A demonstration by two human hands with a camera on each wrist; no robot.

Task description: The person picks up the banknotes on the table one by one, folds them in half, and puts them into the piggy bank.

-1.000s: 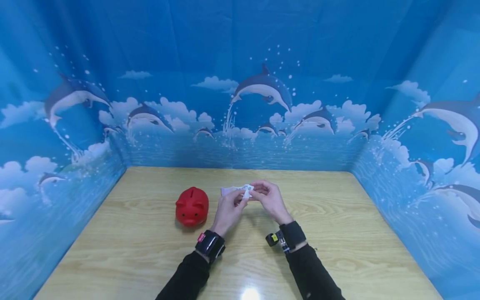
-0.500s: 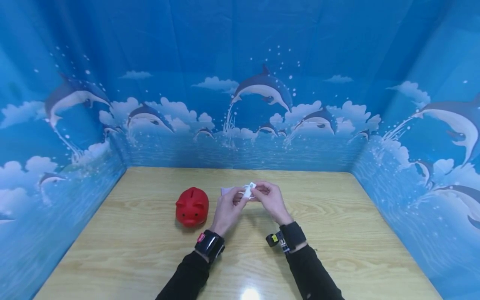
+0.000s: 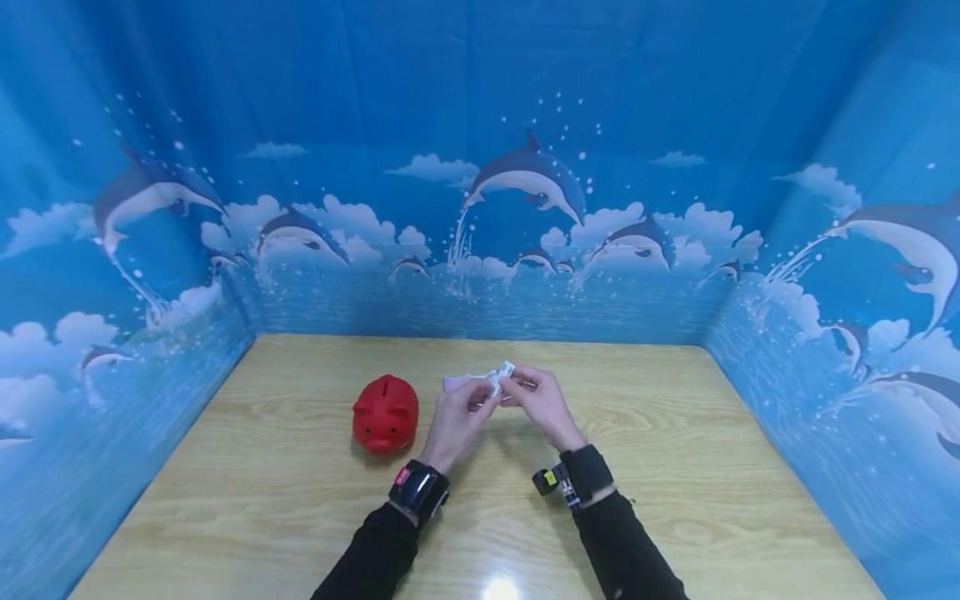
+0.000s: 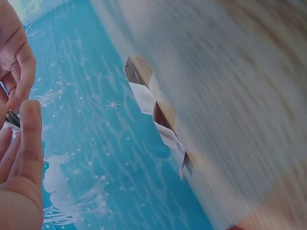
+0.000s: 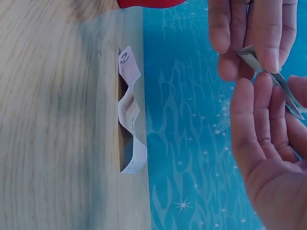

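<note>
In the head view my left hand [image 3: 455, 421] and right hand [image 3: 543, 406] meet above the table, pinching a small folded banknote [image 3: 507, 368] between their fingertips. Its folded edge [image 5: 250, 58] shows between the fingers in the right wrist view; the rest is partly hidden. On the table beyond stands another note, folded in a zigzag [image 5: 128, 109], with printed figures at one end. Only its pale purple end [image 3: 453, 382] shows clearly beside my left hand in the head view. To the left sits a red piggy bank [image 3: 385, 415], slot upward, apart from both hands.
The wooden table [image 3: 675, 467] runs up to a blue dolphin-print curtain [image 3: 480, 292] at the back and both sides. A wrist camera [image 3: 420, 490] is strapped on my left wrist, another [image 3: 546, 480] on my right.
The note between my fingers has become narrower, and its upper end now tilts up to the right with print showing. Both hands have barely shifted; the piggy bank stays in place.
</note>
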